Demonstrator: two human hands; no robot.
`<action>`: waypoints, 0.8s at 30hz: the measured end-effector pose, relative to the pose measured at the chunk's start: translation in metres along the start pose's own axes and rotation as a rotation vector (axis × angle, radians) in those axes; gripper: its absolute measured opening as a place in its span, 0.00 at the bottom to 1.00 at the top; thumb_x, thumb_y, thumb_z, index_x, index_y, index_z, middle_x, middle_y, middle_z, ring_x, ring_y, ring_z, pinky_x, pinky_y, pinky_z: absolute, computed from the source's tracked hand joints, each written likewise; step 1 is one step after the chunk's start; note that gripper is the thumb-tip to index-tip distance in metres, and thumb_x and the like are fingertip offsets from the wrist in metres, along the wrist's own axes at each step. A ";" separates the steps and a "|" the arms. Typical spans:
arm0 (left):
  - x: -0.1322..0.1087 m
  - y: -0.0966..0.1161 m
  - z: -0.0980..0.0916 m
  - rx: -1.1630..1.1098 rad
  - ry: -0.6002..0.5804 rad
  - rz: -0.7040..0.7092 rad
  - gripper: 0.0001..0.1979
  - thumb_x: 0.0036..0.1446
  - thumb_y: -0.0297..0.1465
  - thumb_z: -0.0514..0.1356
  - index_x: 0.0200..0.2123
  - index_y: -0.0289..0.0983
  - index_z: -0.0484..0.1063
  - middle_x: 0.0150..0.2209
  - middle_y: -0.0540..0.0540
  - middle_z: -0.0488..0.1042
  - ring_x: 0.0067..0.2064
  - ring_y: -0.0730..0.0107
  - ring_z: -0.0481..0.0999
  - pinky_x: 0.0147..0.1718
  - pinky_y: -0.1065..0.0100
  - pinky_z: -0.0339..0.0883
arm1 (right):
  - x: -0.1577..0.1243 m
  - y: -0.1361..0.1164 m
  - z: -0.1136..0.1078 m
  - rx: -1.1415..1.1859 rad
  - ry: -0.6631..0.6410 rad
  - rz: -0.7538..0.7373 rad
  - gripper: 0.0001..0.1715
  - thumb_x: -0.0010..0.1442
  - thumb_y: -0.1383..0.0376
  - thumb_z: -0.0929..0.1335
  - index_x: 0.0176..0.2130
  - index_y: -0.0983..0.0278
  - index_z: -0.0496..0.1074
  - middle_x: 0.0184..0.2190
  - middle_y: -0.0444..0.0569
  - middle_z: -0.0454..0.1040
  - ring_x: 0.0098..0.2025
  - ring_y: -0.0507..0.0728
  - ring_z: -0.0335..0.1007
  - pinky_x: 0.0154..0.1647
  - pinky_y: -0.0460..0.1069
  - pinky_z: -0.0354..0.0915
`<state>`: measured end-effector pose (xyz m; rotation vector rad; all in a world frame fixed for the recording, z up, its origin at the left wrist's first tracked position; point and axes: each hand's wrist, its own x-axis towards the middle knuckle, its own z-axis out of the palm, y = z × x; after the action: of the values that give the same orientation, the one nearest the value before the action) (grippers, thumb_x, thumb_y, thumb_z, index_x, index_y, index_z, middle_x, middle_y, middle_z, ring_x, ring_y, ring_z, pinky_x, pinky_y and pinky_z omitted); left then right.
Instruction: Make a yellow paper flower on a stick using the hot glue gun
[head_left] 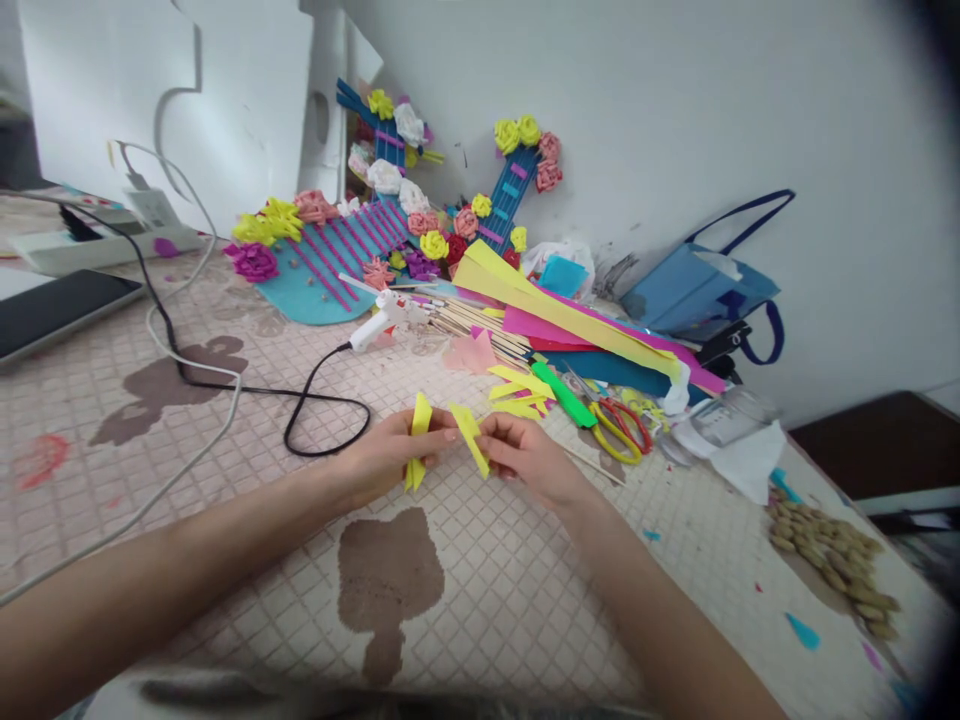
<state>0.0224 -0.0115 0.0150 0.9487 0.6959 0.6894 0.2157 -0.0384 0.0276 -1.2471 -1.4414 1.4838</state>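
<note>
Both my hands meet over the middle of the table [480,590], each pinching yellow paper. My left hand [390,455] is closed on a folded yellow paper strip [418,440] that stands roughly upright between its fingers. My right hand [529,455] is closed on the end of another yellow strip [471,435] that slants towards the left hand. The two strips seem to join between my fingertips, though I cannot tell how. Several loose yellow strips [521,390] lie on the table just beyond my right hand.
A white glue gun [386,315] with a black cable [300,400] lies behind my hands. Scissors [619,425], a green marker [566,395], coloured paper sheets [570,320], wooden sticks, paper-flower crafts [352,240], a blue bag [697,290], a tablet [52,310] and nuts [832,560] surround them.
</note>
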 end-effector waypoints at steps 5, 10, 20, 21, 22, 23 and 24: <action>0.000 -0.001 0.000 0.083 0.045 0.034 0.14 0.48 0.38 0.66 0.30 0.34 0.69 0.24 0.54 0.63 0.24 0.80 0.58 0.22 0.74 0.49 | 0.000 0.004 0.014 0.033 -0.029 -0.003 0.20 0.55 0.50 0.67 0.29 0.64 0.65 0.19 0.38 0.62 0.18 0.45 0.53 0.16 0.42 0.48; 0.000 -0.001 0.000 0.137 0.112 0.027 0.16 0.47 0.40 0.66 0.28 0.33 0.67 0.23 0.54 0.62 0.23 0.80 0.59 0.23 0.73 0.49 | -0.001 0.005 0.018 -0.068 0.031 -0.065 0.20 0.56 0.50 0.66 0.28 0.64 0.65 0.20 0.38 0.61 0.19 0.46 0.54 0.16 0.42 0.51; -0.002 0.002 0.001 0.097 0.098 -0.034 0.15 0.47 0.39 0.66 0.29 0.34 0.68 0.23 0.55 0.62 0.23 0.80 0.58 0.23 0.72 0.48 | 0.003 -0.001 -0.021 -0.609 0.378 -0.311 0.07 0.59 0.62 0.65 0.33 0.63 0.69 0.30 0.46 0.72 0.31 0.53 0.66 0.33 0.48 0.63; -0.001 0.002 0.000 0.091 0.100 -0.030 0.15 0.47 0.39 0.67 0.30 0.33 0.68 0.24 0.54 0.63 0.23 0.81 0.58 0.23 0.72 0.49 | 0.003 -0.001 -0.030 -0.736 0.389 -0.312 0.05 0.58 0.64 0.65 0.34 0.63 0.69 0.31 0.47 0.72 0.33 0.54 0.67 0.35 0.50 0.63; -0.001 0.001 -0.001 0.089 0.097 -0.027 0.16 0.47 0.39 0.67 0.30 0.33 0.68 0.25 0.54 0.63 0.23 0.81 0.58 0.24 0.73 0.49 | 0.003 -0.001 -0.038 -0.852 0.367 -0.320 0.03 0.57 0.65 0.66 0.34 0.63 0.70 0.33 0.48 0.72 0.35 0.55 0.67 0.38 0.51 0.63; 0.000 0.001 -0.002 0.088 0.093 -0.025 0.16 0.47 0.39 0.67 0.31 0.33 0.68 0.26 0.54 0.63 0.24 0.81 0.58 0.24 0.73 0.49 | 0.004 0.001 -0.043 -0.949 0.328 -0.328 0.02 0.57 0.66 0.66 0.34 0.63 0.70 0.35 0.49 0.72 0.39 0.57 0.67 0.41 0.52 0.62; 0.000 0.000 -0.003 0.086 0.085 -0.022 0.16 0.47 0.39 0.66 0.31 0.33 0.68 0.27 0.54 0.63 0.24 0.81 0.58 0.24 0.73 0.49 | 0.004 0.002 -0.046 -1.021 0.290 -0.337 0.03 0.56 0.67 0.67 0.35 0.63 0.70 0.37 0.49 0.72 0.42 0.58 0.67 0.44 0.53 0.62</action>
<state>0.0204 -0.0097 0.0140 0.9938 0.8152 0.6875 0.2589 -0.0210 0.0287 -1.5671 -2.1399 0.2576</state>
